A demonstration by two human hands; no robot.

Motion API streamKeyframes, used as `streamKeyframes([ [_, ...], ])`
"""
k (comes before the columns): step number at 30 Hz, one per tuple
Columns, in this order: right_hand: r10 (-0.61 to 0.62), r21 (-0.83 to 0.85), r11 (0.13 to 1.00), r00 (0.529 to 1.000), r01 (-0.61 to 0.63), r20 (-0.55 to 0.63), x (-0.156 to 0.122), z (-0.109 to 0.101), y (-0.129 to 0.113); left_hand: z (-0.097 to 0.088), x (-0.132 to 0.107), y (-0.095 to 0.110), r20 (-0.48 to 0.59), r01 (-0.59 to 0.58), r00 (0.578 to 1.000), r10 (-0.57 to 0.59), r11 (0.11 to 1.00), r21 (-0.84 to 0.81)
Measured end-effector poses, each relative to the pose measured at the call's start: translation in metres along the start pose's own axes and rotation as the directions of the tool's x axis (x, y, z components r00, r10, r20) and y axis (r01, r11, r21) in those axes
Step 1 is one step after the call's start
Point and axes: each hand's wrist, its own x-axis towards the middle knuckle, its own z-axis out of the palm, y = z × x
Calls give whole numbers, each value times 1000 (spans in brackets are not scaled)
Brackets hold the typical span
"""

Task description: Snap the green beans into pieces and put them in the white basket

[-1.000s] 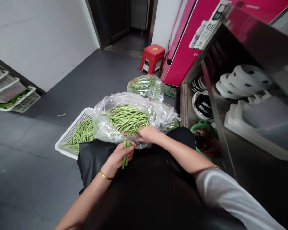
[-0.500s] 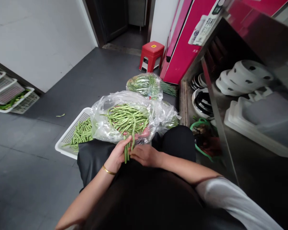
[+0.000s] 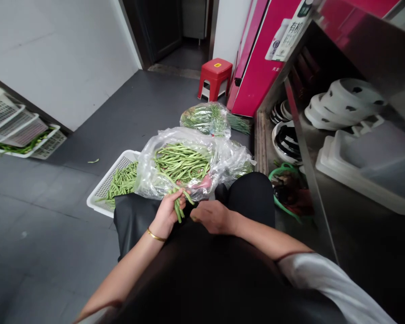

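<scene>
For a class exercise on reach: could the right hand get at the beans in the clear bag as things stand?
Probably yes: the right hand is close to the clear bag, which gapes open over the beans. The left hand, nearby, seems to leave room.

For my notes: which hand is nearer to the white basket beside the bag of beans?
Left. The left hand, holding beans, is right of the basket; the right hand is farther right.
</scene>
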Motion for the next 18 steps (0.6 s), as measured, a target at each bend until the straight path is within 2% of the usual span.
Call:
streamKeyframes([
  [1, -28, 35, 999, 998, 27, 51, 3, -6, -4, 0, -2, 0, 18, 22, 1000, -22, 1000, 14],
  [2, -9, 75, 997, 993, 0, 120, 5, -12, -3, 0, -4, 1, 31, 24, 999, -26, 999, 42],
  [3, 59, 119, 989, 979, -84, 196, 8, -18, 1, 0, -6, 1, 44, 15, 999, -19, 996, 84],
  [4, 168, 168, 961, 947, -219, 273, 10, -23, 9, 0, -8, 2, 58, -2, 998, -6, 991, 135],
  [5, 299, 225, 896, 894, -384, 333, 12, -28, 18, 0, -11, 2, 74, -20, 997, 6, 981, 193],
  [6, 423, 298, 790, 829, -535, 366, 15, -31, 28, 0, -13, 2, 98, -33, 995, 8, 967, 253],
  [7, 525, 388, 664, 768, -639, 367, 17, -33, 36, 0, -14, 2, 128, -37, 992, -4, 950, 309],
  [8, 607, 488, 547, 723, -680, 328, 20, -33, 42, 0, -15, 1, 154, -37, 988, -20, 934, 356],
  [9, 672, 577, 468, 694, -669, 259, 23, -31, 44, 0, -14, 1, 167, -34, 985, -35, 920, 390],
  [10, 716, 637, 447, 678, -628, 166, 26, -28, 42, -1, -13, 0, 156, -28, 987, -39, 913, 407],
  [13, 734, 647, 545, 676, -533, -61, 31, -14, 23, -4, -5, -2, 45, 7, 999, -23, 944, 331],
  [15, 724, 651, 563, 684, -509, -91, 29, -5, 11, -6, -1, -1, -8, 55, 998, -55, 978, 202],
  [16, 740, 692, 524, 667, -496, -83, 28, -2, 8, -6, 0, 1, -11, 72, 997, -71, 989, 131],
  [18, 801, 815, 372, 597, -445, -39, 25, 2, 10, -4, -3, 4, 28, 47, 998, -48, 999, 14],
])
